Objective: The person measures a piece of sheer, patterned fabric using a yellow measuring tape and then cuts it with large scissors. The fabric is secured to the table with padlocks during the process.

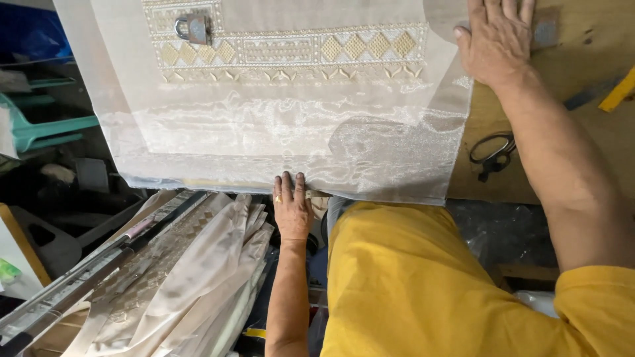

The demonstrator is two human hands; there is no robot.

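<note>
A sheer cream fabric (264,125) with a gold embroidered diamond band (291,49) lies spread over a wooden table (595,73). My left hand (292,208), wearing a ring, presses its fingers on the fabric's near hem at the table edge. My right hand (496,39) lies flat, fingers spread, on the fabric's far right corner. A metal padlock (194,28) rests on the embroidery at the top left. Neither hand holds anything.
Black-handled scissors (493,153) lie on the table right of the fabric, under my right forearm. A yellow object (618,92) sits at the far right edge. Folded cream cloth (198,277) and long rods (99,264) lie below left. Teal plastic pieces (46,129) sit at left.
</note>
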